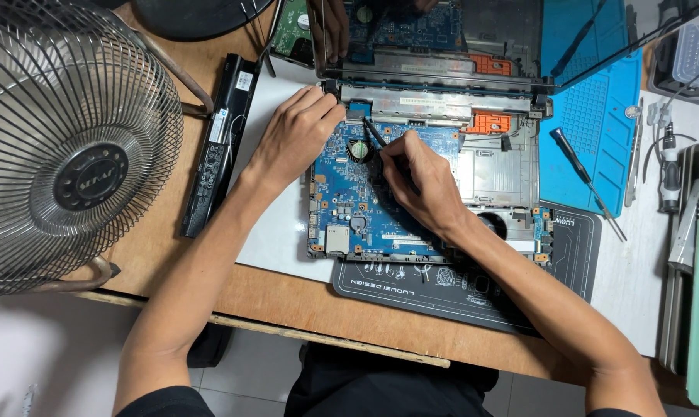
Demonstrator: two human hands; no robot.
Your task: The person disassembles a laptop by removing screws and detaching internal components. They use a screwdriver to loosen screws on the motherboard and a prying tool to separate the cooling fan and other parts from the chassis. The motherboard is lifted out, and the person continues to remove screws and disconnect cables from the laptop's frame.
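Two hands over opened laptop [473, 147], frame centre: left hand [294, 137] curled, fingertips pressing top corner of blue motherboard [349, 208]; right hand [419, 179] pinching thin black tool [374, 133] near fan. Step seems component release; next likely demands steady, gentle prying.

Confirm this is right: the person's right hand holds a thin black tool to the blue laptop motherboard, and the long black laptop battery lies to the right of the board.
Not quite. In the head view the right hand does hold the thin black tool to the blue motherboard, but the long black battery lies to the left of the board, beside the metal fan.
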